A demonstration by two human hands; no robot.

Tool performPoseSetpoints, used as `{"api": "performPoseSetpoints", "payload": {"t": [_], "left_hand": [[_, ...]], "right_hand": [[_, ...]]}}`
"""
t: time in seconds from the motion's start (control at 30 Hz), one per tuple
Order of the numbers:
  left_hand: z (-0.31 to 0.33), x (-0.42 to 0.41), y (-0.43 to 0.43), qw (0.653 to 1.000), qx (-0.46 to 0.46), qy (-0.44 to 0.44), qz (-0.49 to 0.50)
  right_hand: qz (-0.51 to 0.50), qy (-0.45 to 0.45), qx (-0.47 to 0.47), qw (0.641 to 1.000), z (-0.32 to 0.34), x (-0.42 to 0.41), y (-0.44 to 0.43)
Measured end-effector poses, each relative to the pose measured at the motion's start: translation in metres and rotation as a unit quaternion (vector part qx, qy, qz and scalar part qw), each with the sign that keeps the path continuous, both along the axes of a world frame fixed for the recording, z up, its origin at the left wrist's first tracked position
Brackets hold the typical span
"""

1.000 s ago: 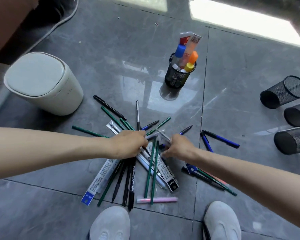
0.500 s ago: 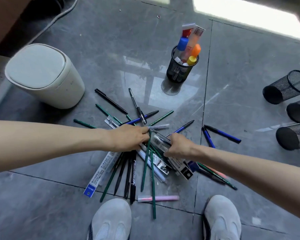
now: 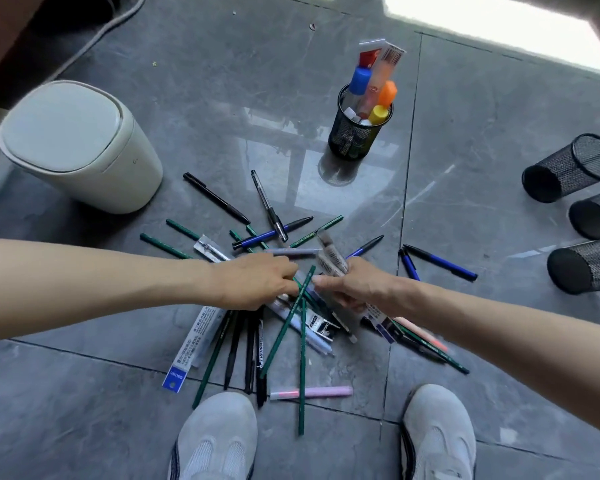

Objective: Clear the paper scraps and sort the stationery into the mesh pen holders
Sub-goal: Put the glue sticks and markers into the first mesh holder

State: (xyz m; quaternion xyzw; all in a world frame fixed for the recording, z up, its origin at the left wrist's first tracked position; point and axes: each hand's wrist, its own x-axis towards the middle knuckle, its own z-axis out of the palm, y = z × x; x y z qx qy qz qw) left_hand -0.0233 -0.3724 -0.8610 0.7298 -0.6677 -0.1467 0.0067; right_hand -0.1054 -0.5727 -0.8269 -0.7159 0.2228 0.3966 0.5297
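A heap of green pencils [image 3: 302, 358], black pens [image 3: 232, 348], blue pens [image 3: 439, 262] and flat packets lies on the grey floor in front of my shoes. My left hand [image 3: 253, 282] rests on the heap with its fingers curled down; what they grip is hidden. My right hand [image 3: 364, 285] pinches clear barcode packets [image 3: 329, 254] that stick up from its fingers. One green pencil leans up between the hands. A mesh pen holder [image 3: 352, 140] stands upright beyond the heap, holding markers and tubes.
Three empty mesh holders [image 3: 568, 168] lie on their sides at the right edge. A white lidded bin [image 3: 77, 147] stands at the left. A pink highlighter [image 3: 312, 392] and a white packet with a blue tag [image 3: 191, 348] lie near my shoes [image 3: 219, 438].
My right hand has lifted the barcode packets up out of the heap. Several green pencils and a clear pen have shifted. My left hand has stayed on the heap.
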Motion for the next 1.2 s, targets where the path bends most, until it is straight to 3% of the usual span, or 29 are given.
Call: {"api": "performPoseSetpoints", "payload": {"t": [0.23,0.33,0.47,0.63,0.7,0.93,1.07,1.2], "left_hand": [[-0.001,-0.017,-0.011,0.997,-0.041,-0.038,-0.058],[-0.004,-0.025,-0.016,0.996,-0.008,-0.019,-0.083],[0.004,-0.024,-0.019,0.995,0.073,0.065,-0.011],[0.017,-0.009,0.013,0.999,-0.035,0.022,-0.023],[0.02,0.002,0.029,0.999,-0.04,-0.002,-0.019],[0.023,0.035,0.06,0.975,0.165,-0.015,0.146],[0.015,0.034,0.054,0.969,0.188,-0.011,0.159],[0.001,0.025,0.048,0.991,0.067,-0.074,0.084]], "right_hand": [[-0.048,0.032,-0.024,0.998,-0.001,-0.003,0.001],[-0.063,0.041,-0.023,0.997,-0.003,-0.005,0.0],[-0.092,0.02,-0.041,0.995,-0.001,-0.006,-0.002],[-0.131,-0.021,-0.044,0.99,-0.005,0.004,-0.001],[-0.125,-0.032,-0.039,0.991,-0.005,0.01,0.002],[-0.102,-0.039,-0.015,0.994,-0.001,0.024,0.016],[-0.1,-0.011,0.077,0.992,-0.002,0.026,0.019],[-0.135,0.055,0.216,0.965,-0.001,0.027,0.018]]}}
